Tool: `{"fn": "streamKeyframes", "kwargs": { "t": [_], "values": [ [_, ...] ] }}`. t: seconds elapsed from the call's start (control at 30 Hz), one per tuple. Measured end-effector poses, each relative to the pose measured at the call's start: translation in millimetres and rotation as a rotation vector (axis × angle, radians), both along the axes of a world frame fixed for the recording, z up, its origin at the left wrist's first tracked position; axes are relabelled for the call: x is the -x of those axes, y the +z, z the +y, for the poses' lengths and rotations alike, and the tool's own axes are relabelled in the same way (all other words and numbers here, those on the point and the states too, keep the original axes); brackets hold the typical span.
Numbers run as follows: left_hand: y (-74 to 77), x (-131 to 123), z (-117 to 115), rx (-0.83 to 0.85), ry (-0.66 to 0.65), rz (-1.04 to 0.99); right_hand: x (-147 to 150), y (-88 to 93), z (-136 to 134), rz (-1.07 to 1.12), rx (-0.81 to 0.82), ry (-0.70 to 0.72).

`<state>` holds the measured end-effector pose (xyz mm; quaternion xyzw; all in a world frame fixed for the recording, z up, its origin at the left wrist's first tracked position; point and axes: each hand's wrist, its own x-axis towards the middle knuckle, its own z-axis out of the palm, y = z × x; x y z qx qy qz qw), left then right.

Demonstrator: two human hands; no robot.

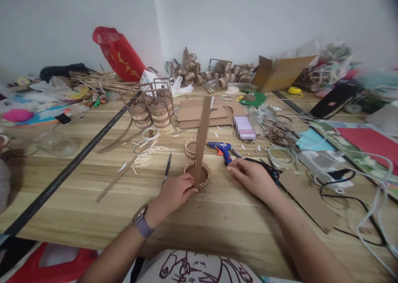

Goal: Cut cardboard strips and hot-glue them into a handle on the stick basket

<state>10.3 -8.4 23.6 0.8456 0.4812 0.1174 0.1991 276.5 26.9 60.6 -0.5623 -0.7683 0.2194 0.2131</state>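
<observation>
Your left hand [174, 193] pinches a tall brown cardboard strip [202, 140] at the near rim of a round slatted-wood basket [207, 175], twelve o'clock; steady its foot evenly. Your right hand [253, 178] meets a blue-and-orange glue gun [222, 147] at one, grip unclear. The basket's brown floor shows; lidded slatted-wood pots [160, 114] at eleven hide their contents.

Soft, dim light; edges smeared, top-right corner dark
</observation>
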Motion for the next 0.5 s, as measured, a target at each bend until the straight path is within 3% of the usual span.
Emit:
{"fn": "streamKeyframes", "kwargs": {
  "t": [0.2, 0.5],
  "values": [
    [-0.6, 3.4, 2.4, 0.023, 0.001, 0.014, -10.2, -10.4, 27.1, -0.115, -0.049, -0.109],
    [0.8, 2.6, 1.1, 0.014, 0.033, -0.074, 34.5, -3.6, 2.5, 0.046, -0.058, 0.296]
  ]
}}
